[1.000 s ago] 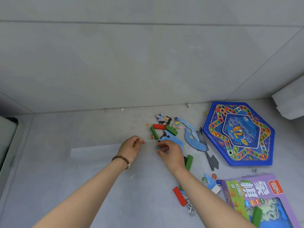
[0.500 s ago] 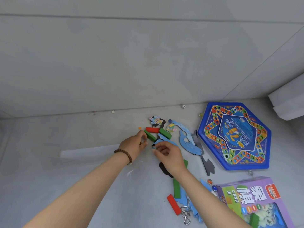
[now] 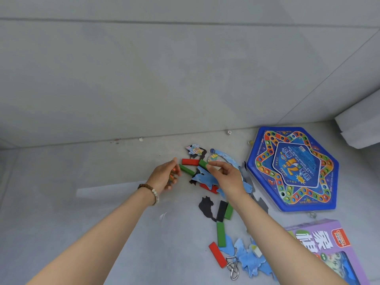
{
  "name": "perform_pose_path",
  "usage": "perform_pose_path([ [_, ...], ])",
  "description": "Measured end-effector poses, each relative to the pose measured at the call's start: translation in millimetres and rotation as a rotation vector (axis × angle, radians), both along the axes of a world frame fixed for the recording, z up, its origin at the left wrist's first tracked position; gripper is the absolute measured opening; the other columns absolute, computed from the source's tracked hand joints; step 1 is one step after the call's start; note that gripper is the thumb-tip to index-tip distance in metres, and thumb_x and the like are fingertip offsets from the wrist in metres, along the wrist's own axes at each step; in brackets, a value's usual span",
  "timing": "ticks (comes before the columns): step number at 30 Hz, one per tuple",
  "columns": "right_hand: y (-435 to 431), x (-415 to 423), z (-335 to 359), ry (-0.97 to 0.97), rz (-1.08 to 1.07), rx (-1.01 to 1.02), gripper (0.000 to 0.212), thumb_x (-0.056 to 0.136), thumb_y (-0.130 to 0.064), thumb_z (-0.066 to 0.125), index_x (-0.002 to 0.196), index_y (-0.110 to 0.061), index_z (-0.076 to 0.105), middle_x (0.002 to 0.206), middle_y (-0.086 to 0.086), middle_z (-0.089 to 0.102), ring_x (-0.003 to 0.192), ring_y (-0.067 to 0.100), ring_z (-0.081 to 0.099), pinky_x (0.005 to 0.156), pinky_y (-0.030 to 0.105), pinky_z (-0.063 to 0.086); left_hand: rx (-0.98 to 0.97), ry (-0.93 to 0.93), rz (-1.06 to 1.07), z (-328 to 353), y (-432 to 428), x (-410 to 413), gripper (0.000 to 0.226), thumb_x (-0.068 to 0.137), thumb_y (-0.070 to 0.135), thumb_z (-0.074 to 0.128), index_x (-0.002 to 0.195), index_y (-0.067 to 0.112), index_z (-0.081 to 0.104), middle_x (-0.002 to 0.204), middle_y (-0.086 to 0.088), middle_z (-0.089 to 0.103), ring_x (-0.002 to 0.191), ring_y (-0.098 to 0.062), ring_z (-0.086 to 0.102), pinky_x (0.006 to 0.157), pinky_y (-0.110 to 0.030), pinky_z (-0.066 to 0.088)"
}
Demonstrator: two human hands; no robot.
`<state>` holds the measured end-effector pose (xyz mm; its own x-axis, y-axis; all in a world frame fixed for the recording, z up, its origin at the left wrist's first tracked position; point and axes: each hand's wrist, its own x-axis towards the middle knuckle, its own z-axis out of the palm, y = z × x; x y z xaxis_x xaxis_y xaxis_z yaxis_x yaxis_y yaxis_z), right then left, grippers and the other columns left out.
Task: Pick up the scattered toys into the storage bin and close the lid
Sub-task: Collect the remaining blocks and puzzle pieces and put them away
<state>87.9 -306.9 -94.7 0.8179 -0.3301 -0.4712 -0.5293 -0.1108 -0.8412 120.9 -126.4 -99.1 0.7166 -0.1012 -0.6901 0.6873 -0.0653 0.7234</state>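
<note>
Board: blue hexagonal game board (image 3: 292, 169), lying flat on the grey floor.
Box: purple game box (image 3: 320, 243), just below the board, cut off by the frame edge.
Right hand: right hand (image 3: 228, 177), just left of the board; the forefinger is stretched out to touch a green block (image 3: 203, 163), the other fingers are loosely curled, and I cannot tell if they pinch anything.
Left hand: left hand (image 3: 164, 177), farther left of the board; fingers curled round small coloured pieces (image 3: 172, 174).
Puzzle pieces: blue puzzle pieces (image 3: 203, 177), left of the board, partly under the right hand.
Blocks: red block (image 3: 190, 161) and second green block (image 3: 186, 169), left of the board, between the hands.
Ring puzzle: metal ring puzzle (image 3: 232, 267), below-left of the board.
Die: white die (image 3: 229, 132), above-left of the board.
</note>
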Motion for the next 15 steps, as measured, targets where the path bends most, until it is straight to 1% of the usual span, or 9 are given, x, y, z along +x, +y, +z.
perform_pose_path([
  [1, 0, 2, -1, -0.012, -0.012, -0.02, 0.015, 0.084, -0.022, 0.069, 0.097, -0.015, 0.07, 0.058, 0.0, 0.038, 0.055, 0.011, 0.036, 0.043, 0.009, 0.034, 0.055, -0.046, -0.052, 1, 0, 0, 0.04, 0.096, 0.038, 0.044, 0.063, 0.016, 0.05, 0.059, 0.003, 0.05, 0.046, -0.01, 0.038, 0.038, -0.015, 0.025],
  [4, -3, 9, -6, -0.031, -0.049, -0.048, 0.017, 0.082, -0.022, 0.071, 0.097, -0.013, 0.071, 0.057, -0.001, 0.036, 0.053, 0.009, 0.034, 0.042, 0.008, 0.031, 0.215, -0.138, -0.189, 1, 3, 2, 0.045, 0.093, 0.045, 0.047, 0.06, 0.015, 0.045, 0.056, 0.001, 0.04, 0.046, -0.011, 0.034, 0.039, -0.014, 0.027],
  [8, -11, 27, -11, -0.05, -0.105, -0.132, 0.02, 0.081, -0.023, 0.073, 0.099, -0.015, 0.069, 0.055, -0.004, 0.037, 0.049, 0.008, 0.033, 0.041, 0.009, 0.03, 0.375, -0.136, -0.343, 0, 2, 8, 0.056, 0.089, 0.055, 0.048, 0.049, 0.016, 0.039, 0.049, 0.003, 0.034, 0.042, -0.012, 0.03, 0.043, -0.019, 0.027],
  [11, -16, 42, -15, -0.086, -0.082, -0.223, 0.028, 0.08, -0.024, 0.073, 0.107, -0.015, 0.068, 0.056, -0.003, 0.038, 0.05, 0.008, 0.036, 0.048, 0.012, 0.033, 0.409, -0.08, -0.395, -1, -5, 14, 0.057, 0.087, 0.057, 0.048, 0.048, 0.016, 0.039, 0.046, 0.002, 0.035, 0.04, -0.012, 0.031, 0.044, -0.02, 0.026],
  [15, -18, 54, -21, -0.057, -0.018, -0.251, 0.028, 0.081, -0.026, 0.073, 0.107, -0.017, 0.07, 0.054, -0.006, 0.042, 0.052, 0.008, 0.045, 0.053, 0.017, 0.034, 0.406, -0.003, -0.378, -2, -12, 22, 0.056, 0.087, 0.057, 0.049, 0.05, 0.015, 0.044, 0.036, 0.007, 0.036, 0.038, -0.012, 0.033, 0.043, -0.019, 0.027],
])
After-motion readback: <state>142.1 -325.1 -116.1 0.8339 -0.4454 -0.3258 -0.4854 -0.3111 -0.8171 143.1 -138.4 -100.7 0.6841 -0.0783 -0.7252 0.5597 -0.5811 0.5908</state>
